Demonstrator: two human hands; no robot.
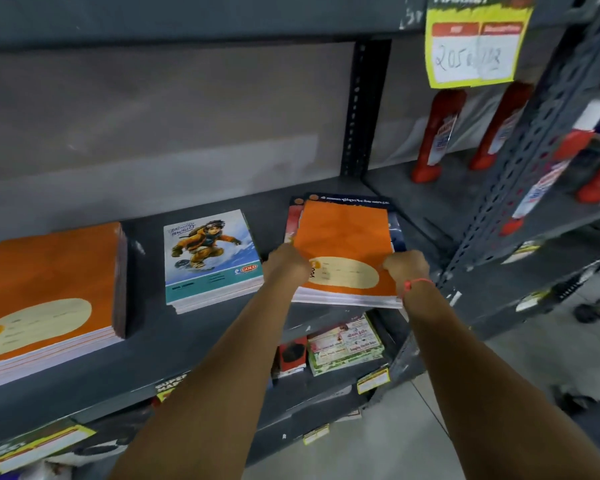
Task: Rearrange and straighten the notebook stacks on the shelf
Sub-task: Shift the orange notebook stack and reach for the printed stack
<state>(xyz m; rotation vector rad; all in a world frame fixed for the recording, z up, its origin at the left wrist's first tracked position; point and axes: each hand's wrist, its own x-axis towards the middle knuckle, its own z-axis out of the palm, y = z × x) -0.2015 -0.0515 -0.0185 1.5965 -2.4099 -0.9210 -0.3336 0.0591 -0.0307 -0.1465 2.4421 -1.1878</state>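
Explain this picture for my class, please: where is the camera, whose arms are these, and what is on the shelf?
There is no machine here. The one picture comes from a camera worn on a person's head, looking forward and down, so the two bare arms are the wearer's own.

On the grey metal shelf lie three piles of notebooks: a large orange stack at the left, a stack with a cartoon cover in the middle, and an orange stack at the right that rests on dark-covered books.

The left hand and right hand each have a grip on a near corner of the right orange stack. Red bottles stand in the next bay, under a yellow price sign.
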